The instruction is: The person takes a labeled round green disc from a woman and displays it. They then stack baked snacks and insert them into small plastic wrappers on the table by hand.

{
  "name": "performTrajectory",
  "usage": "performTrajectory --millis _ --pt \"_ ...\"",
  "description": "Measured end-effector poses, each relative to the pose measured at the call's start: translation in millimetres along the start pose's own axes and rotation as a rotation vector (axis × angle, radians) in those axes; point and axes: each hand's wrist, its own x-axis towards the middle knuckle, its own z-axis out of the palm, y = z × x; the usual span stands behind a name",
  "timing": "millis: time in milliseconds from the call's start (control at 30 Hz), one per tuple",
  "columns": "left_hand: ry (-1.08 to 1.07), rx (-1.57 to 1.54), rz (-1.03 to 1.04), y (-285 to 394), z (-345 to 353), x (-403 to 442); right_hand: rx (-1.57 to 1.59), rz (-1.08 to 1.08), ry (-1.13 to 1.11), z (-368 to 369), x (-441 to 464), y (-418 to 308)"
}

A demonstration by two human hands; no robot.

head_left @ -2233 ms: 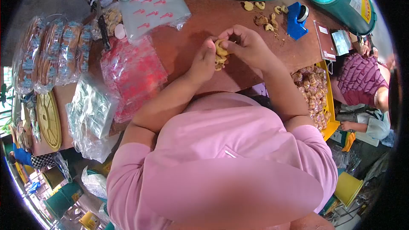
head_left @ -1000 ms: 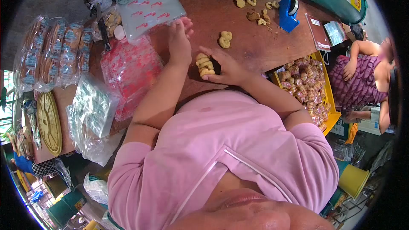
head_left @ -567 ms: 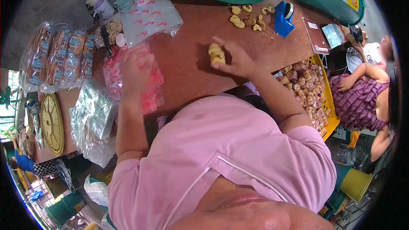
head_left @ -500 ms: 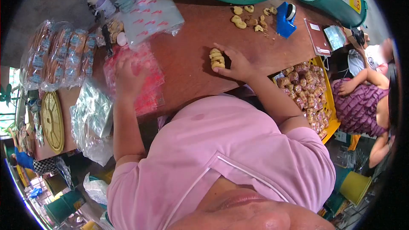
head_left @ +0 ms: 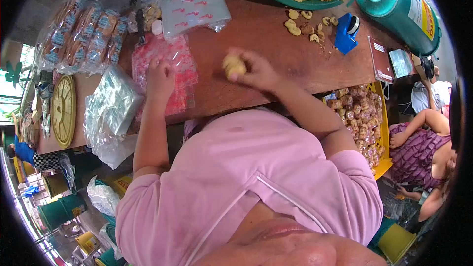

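My right hand (head_left: 257, 71) holds a short stack of yellowish ring-shaped cookies (head_left: 232, 67) over the brown table (head_left: 217, 96). The stack is slightly blurred. My left hand (head_left: 160, 76) rests over the red-printed clear plastic bags (head_left: 185, 71), with its fingers curled together; what lies between the fingertips is too small to make out. Some loose cookies (head_left: 292, 27) and crumbs lie beyond my right hand, below a green basin (head_left: 308, 5) heaped with more cookies.
A blue tape dispenser (head_left: 347, 38) and a green container (head_left: 396, 12) stand at the right. A yellow crate (head_left: 382, 140) holds packed cookies. Packaged bread (head_left: 81, 37) and clear bags (head_left: 111, 108) lie at the left. Another person (head_left: 419, 140) sits at the far right.
My left hand has gone from the forward table area to the red-printed bags, and its spread fingers have curled in. My right hand has lifted the cookie stack off the table. The view has shifted.
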Motion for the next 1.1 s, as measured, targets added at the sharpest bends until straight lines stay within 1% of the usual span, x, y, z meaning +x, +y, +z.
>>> performTrajectory --millis 67,100,133,167,200,233,300,333,433,467,500,533,567,600,633,667,733,767,800,867,933,1000,1067,1100 --pt "-0.027 -0.051 -0.027 -3.8 -4.1 -1.2 -0.205 -0.117 0.455 -42.5 3.8 9.1" --pt "-0.04 -0.075 -0.042 -5.0 -7.0 -2.2 -0.281 -0.184 0.563 -70.4 -3.7 12.6" --pt "-0.075 0.008 -0.038 3.7 -13.5 -3.4 -0.355 -0.254 0.671 -95.2 -13.7 15.0" --pt "-0.113 0.092 -0.033 21.0 -23.1 -5.7 -0.345 -0.268 0.689 -105.6 -26.5 2.3" --pt "-0.131 0.11 -0.042 21.8 -23.5 -5.7 -0.337 -0.279 0.709 -110.2 -39.9 -11.4" --pt "-0.148 0.128 -0.05 22.6 -23.7 -5.8 -0.324 -0.24 0.708 -114.5 -49.3 -7.2" --pt "-0.141 0.03 -0.092 -2.5 -11.3 3.3 -0.302 -0.158 0.713 -122.0 -65.3 12.1" --pt "-0.127 0.037 -0.033 -9.5 -13.0 5.6 -0.35 -0.147 0.706 -125.6 -69.0 27.7" --pt "-0.105 0.039 0.094 -20.4 -24.9 11.5 -0.328 -0.187 0.719 -113.6 -64.5 16.8" --pt "-0.112 0.029 0.108 -17.5 -34.5 18.0 -0.219 -0.157 0.626 -96.1 -59.9 2.9" --pt "-0.082 0.02 0.077 -17.5 -36.3 22.9 -0.109 -0.127 0.533 -73.6 -55.3 -7.5" --pt "-0.052 0.01 0.047 -17.4 -38.2 28.1 -0.068 -0.132 0.39 -57.2 -49.9 -2.2" --pt "0.017 -0.001 -0.022 -18.5 -34.4 37.3 -0.03 -0.141 0.251 -42.8 -43.8 2.4" --pt "0.086 -0.013 -0.09 -17.9 -31.8 43.3 0.044 -0.087 0.12 -27.2 -38.2 -0.7" --pt "0.135 -0.218 -0.064 10.0 -34.8 42.1 0.12 -0.029 -0.015 -13.0 -35.0 -5.9" --pt "0.186 -0.423 -0.041 65.8 -39.7 37.8 0.162 -0.015 -0.089 -4.5 -33.7 -15.0" --pt "0.176 -0.791 -0.119 123.5 -19.9 34.5 -0.06 -0.024 0.158 -26.1 -24.9 11.6" --pt "0.129 -0.788 -0.053 138.8 -8.6 30.5 -0.17 -0.028 0.281 -37.6 -23.9 21.3" --pt "0.081 -0.787 0.013 154.1 2.7 26.4 -0.123 0.042 0.428 -46.8 -28.3 -3.8" --pt "-0.071 -0.718 0.327 189.5 20.0 8.8 -0.11 0.008 0.63 -97.6 -34.4 13.6" --pt "-0.342 -0.645 0.464 213.2 38.0 -4.7 -0.327 -0.102 0.801 -126.4 -55.5 -1.4" --pt "-0.621 -0.279 0.564 221.9 54.7 -16.5 -0.286 -0.159 0.803 -143.7 -74.4 1.7" --pt "-0.58 -0.387 0.552 219.3 61.1 -13.4 -0.234 -0.184 0.795 -143.0 -87.7 0.1" --pt "-0.562 -0.44 0.545 216.8 63.8 -10.2 -0.307 -0.161 0.789 -140.4 -94.7 0.9"
